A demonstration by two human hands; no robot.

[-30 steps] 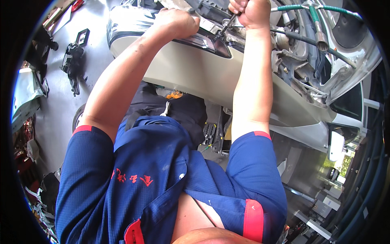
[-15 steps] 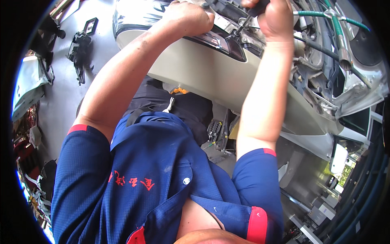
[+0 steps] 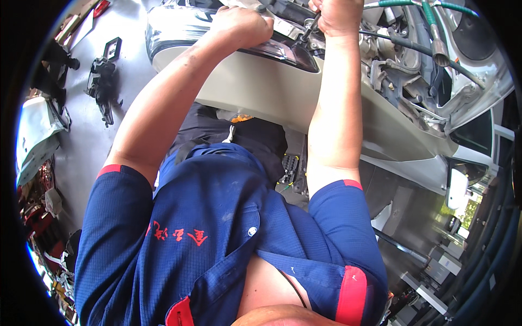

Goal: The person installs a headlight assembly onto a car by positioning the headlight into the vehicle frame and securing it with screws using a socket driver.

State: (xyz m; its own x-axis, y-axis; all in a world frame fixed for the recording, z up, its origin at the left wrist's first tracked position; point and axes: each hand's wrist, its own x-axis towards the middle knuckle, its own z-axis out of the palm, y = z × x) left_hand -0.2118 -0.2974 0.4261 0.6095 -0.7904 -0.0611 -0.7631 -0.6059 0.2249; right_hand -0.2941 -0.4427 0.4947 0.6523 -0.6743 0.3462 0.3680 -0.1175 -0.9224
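At the top of the view my right hand (image 3: 340, 19) is wrapped round what looks like a screwdriver (image 3: 310, 28). Its handle is mostly hidden in my fist. The dark shaft slants down and left to the inner corner of the headlight (image 3: 280, 50). To the left, my left hand (image 3: 242, 26) lies curled over the car's front edge, above the headlight. Its fingertips are turned away, so what they grip is hidden. A small dark knob (image 3: 261, 8) shows just beyond its knuckles. Below both hands runs the pale beige body panel (image 3: 255, 81).
Right of my right arm lies the engine bay, with a green hose (image 3: 429, 13) and a metal pipe end (image 3: 440, 54). A side mirror (image 3: 458, 185) sticks out at far right. Black car parts (image 3: 101, 81) lie on the grey floor at left, near a detached pale panel (image 3: 39, 133).
The view has shifted slightly. My right hand has moved left with the tool, whose handle now shows less. My left hand stays curled at the front edge.
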